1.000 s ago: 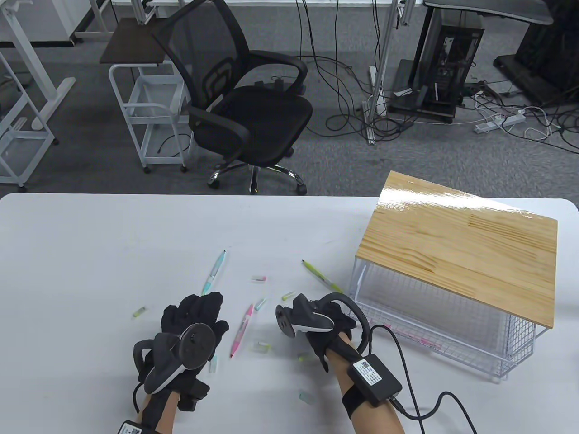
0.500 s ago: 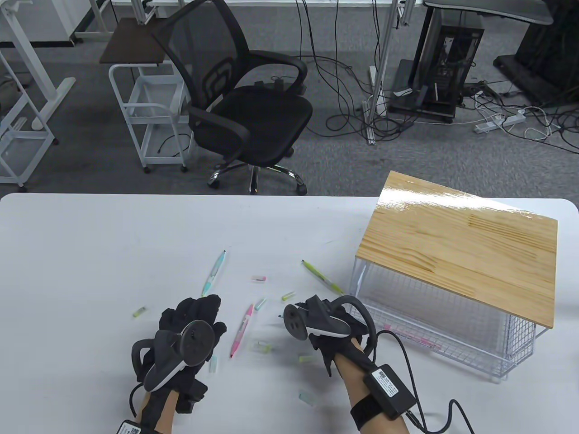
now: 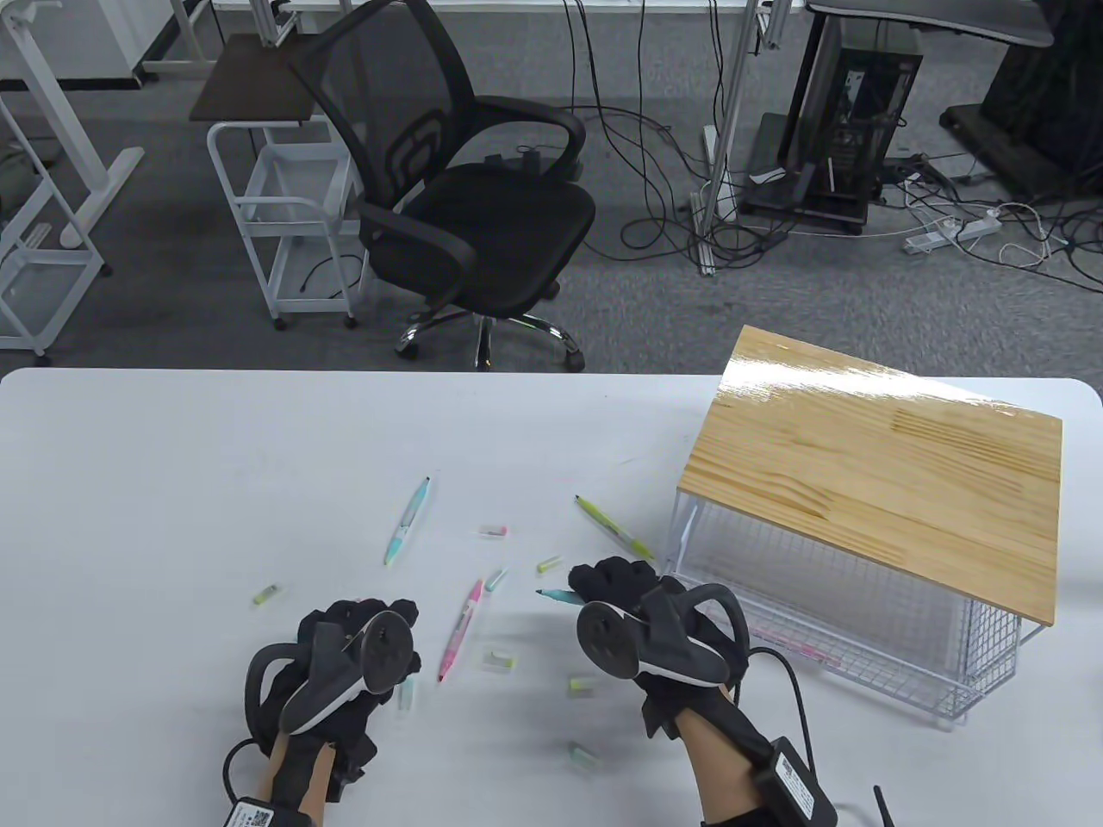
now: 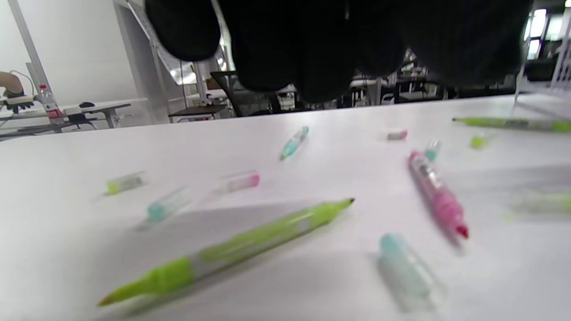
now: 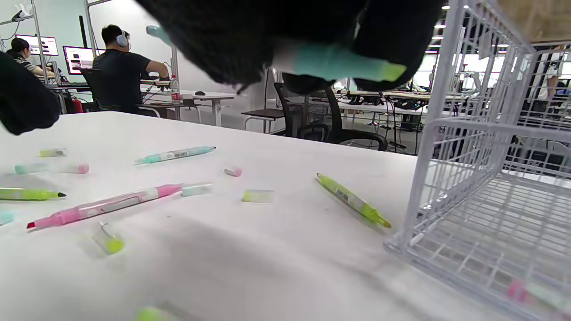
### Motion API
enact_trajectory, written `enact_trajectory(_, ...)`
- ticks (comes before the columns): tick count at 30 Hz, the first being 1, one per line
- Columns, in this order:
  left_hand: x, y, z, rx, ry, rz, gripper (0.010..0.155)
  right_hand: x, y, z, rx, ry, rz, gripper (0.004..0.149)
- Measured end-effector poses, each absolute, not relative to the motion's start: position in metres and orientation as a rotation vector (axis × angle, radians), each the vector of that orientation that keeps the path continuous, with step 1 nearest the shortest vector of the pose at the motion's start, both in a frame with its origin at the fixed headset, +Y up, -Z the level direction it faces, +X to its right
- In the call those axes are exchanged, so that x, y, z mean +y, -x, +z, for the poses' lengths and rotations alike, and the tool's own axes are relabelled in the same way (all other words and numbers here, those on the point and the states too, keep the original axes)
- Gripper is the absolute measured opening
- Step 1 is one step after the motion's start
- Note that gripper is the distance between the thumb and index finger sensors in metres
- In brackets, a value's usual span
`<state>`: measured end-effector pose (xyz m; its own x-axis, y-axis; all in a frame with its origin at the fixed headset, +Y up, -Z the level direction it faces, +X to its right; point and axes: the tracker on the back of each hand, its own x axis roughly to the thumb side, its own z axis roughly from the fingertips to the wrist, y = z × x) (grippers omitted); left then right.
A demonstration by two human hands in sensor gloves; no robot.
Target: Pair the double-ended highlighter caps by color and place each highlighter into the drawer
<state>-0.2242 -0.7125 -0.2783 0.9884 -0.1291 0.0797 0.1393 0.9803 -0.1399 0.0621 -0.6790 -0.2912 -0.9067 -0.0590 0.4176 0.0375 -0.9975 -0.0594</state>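
Note:
My right hand (image 3: pixel 603 581) grips a teal highlighter (image 3: pixel 553 594) whose dark tip pokes out to the left. In the right wrist view the teal highlighter (image 5: pixel 330 60) shows a yellow-green end between my fingers. My left hand (image 3: pixel 362 637) hovers low over the table with nothing in it. Below it lies an uncapped green highlighter (image 4: pixel 232 247). On the table lie a pink highlighter (image 3: pixel 459 629), another teal one (image 3: pixel 407 519) and a second green one (image 3: pixel 613 527). The wire drawer (image 3: pixel 862 680) stands open at the right, just right of my right hand, with a pink highlighter (image 3: pixel 793 644) inside.
Several loose caps are scattered on the table: a green one (image 3: pixel 264 593), pink (image 3: pixel 492 531), teal (image 3: pixel 495 579), green (image 3: pixel 548 565), green (image 3: pixel 498 662), green (image 3: pixel 581 685), teal (image 3: pixel 582 755). A wooden top (image 3: pixel 879 474) covers the drawer frame. An office chair (image 3: pixel 465 189) stands beyond the table.
My right hand has moved right toward the drawer and turned, so the teal highlighter's tip now shows. My left hand has drawn back toward the near edge.

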Motion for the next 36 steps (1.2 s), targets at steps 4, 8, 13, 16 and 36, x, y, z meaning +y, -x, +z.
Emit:
enact_trajectory(4, -0.724, 0.22, -0.28, -0.092, 0.222, -0.278, 0.066, -0.681, -0.063, -0.295, 0.074, 0.65, -3.025, 0.059)
enact_trajectory(8, -0.734, 0.211, -0.281, -0.13, 0.265, -0.327, 0.072, -0.682, -0.067, -0.3, 0.074, 0.665, -3.045, 0.059)
enact_trajectory(13, -0.749, 0.199, -0.282, -0.148, 0.288, -0.459, 0.075, -0.683, -0.077, -0.303, 0.084, 0.647, -3.04, 0.059)
enact_trajectory(16, -0.752, 0.195, -0.283, -0.145, 0.264, -0.503, 0.075, -0.684, -0.081, -0.305, 0.088, 0.64, -3.046, 0.059)
enact_trajectory(36, -0.755, 0.192, -0.282, -0.168, 0.258, -0.522, 0.069, -0.686, -0.083, -0.306, 0.116, 0.651, -3.065, 0.059)
